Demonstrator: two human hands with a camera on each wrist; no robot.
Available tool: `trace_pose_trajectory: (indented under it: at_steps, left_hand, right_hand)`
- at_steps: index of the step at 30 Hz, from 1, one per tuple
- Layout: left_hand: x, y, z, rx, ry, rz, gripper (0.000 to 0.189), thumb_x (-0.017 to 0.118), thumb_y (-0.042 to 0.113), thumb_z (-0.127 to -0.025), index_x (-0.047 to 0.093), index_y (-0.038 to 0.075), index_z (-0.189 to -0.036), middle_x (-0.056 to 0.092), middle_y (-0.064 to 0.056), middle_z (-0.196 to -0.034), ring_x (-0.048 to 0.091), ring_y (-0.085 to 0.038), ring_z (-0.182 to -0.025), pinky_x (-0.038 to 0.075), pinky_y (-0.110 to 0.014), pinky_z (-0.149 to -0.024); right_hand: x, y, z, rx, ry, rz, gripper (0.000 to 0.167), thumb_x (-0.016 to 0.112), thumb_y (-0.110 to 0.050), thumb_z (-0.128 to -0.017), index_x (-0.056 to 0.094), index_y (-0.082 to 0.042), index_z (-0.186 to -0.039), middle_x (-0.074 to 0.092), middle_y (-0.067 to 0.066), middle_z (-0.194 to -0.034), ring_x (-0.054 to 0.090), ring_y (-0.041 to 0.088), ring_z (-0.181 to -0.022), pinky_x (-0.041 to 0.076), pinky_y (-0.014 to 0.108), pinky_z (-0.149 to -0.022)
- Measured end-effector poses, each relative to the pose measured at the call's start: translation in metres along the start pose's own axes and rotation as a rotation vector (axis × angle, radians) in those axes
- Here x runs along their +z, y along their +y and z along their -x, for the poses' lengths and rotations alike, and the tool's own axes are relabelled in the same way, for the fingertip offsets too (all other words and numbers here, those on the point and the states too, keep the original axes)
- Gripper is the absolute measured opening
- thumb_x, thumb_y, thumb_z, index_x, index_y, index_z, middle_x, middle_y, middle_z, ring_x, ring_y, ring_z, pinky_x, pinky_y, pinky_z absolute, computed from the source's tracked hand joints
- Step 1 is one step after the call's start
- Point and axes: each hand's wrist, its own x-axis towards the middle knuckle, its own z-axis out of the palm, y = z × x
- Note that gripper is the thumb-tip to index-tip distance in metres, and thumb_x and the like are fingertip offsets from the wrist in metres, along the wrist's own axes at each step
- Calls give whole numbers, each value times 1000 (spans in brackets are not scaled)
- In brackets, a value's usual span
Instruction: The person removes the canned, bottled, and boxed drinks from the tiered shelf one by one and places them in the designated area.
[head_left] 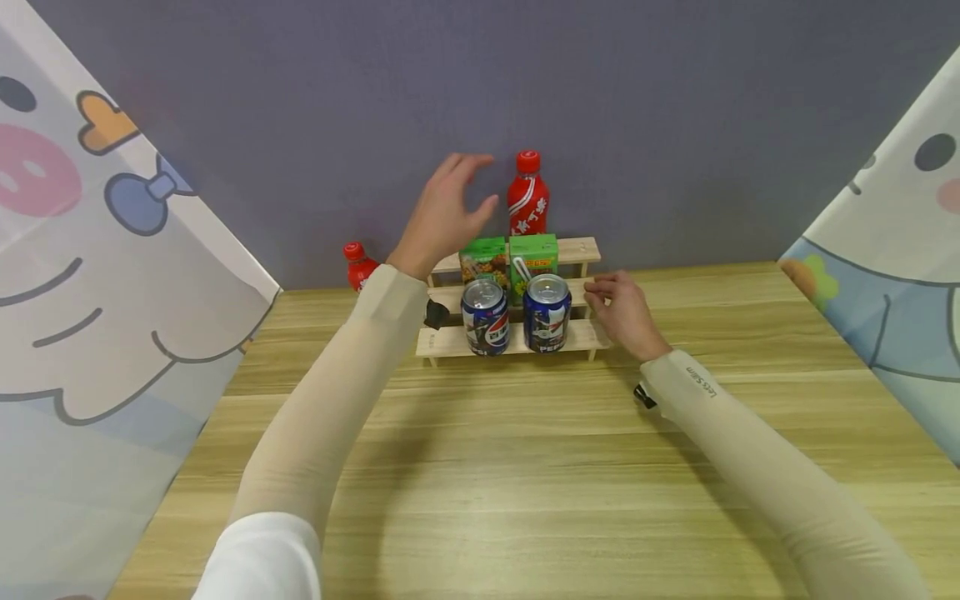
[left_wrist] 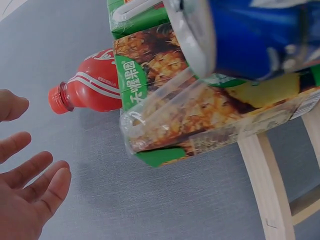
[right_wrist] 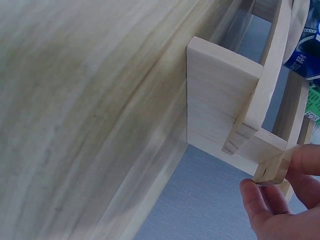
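A small tiered wooden rack (head_left: 442, 340) stands against the back wall. Two blue Pepsi cans (head_left: 486, 321) sit on its front step, and two green juice boxes (head_left: 533, 254) with straws are on the step behind. A red bottle (head_left: 528, 204) rises from the top step. My left hand (head_left: 447, 212) hovers above the rack's left part, thumb and fingers apart; in the left wrist view it holds nothing and is clear of the bottle. My right hand (head_left: 624, 312) pinches the right end of the middle step (right_wrist: 275, 170) between thumb and fingers.
A second red bottle (head_left: 360, 266) stands at the back left, partly hidden behind my left forearm. A grey wall (head_left: 675, 150) is close behind the rack. Cartoon-printed panels (head_left: 892, 250) flank the wooden table (head_left: 525, 483) on both sides.
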Motion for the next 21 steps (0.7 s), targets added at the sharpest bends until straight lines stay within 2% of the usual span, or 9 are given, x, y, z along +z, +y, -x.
trace_pose_trajectory:
  at_steps: [8,21]
  left_hand:
    - [-2,3,-10,-26,-29,-37,50,59,29,-92,48,13,-138,46,-1,-135,40,-13,-126,29,-23,-103]
    - [0,9,-22,-106,-111,-42,52,56,35,-93,43,21,-142,39,5,-142,33,-7,-130,26,-21,-105]
  right_hand:
    - [0,0,1,-5,10,-1,20,60,0,-90,65,13,-106,52,27,-115,49,40,-107,42,49,-89]
    - [2,-3,2,8,5,-13,21,60,0,-91,65,12,-107,52,27,-116,49,39,-108,42,48,-91]
